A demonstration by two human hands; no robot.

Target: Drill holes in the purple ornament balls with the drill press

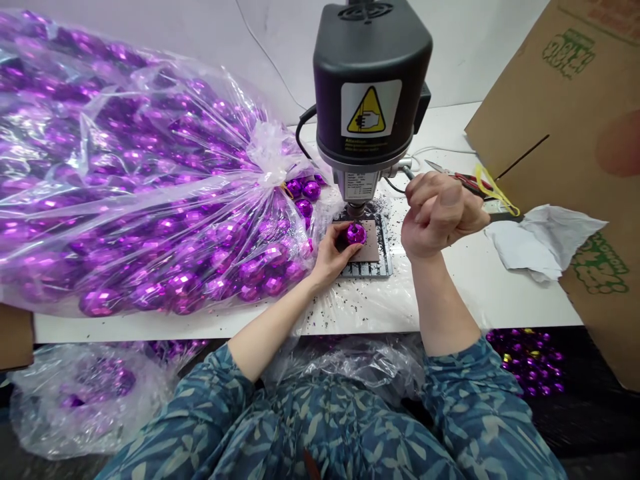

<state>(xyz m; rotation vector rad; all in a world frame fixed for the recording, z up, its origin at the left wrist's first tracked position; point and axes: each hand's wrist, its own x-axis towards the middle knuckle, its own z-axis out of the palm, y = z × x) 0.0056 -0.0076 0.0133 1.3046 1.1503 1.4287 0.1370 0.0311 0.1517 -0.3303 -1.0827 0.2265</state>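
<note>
My left hand (331, 257) is closed on a shiny purple mirrored ball (357, 233), thumb and fingers around its left side. The ball rests on a flat brown board (371, 252) over the slotted metal base (386, 267), below the chuck of a black bench drill press (373, 60). At the right of the machine, my right hand (440, 213) is wrapped in a fist round the drill press lever (407, 172); most of the lever's grip is hidden inside it. Whether the drill tip touches the ball I cannot tell.
A big clear bag (150, 180) of purple balls fills the left side, with loose balls (305, 200) by its knot. Dark shavings are scattered round the base. Scissors (435, 165), red-handled pliers (467, 180), crumpled paper (543, 240) and a cardboard box (565, 120) are at right.
</note>
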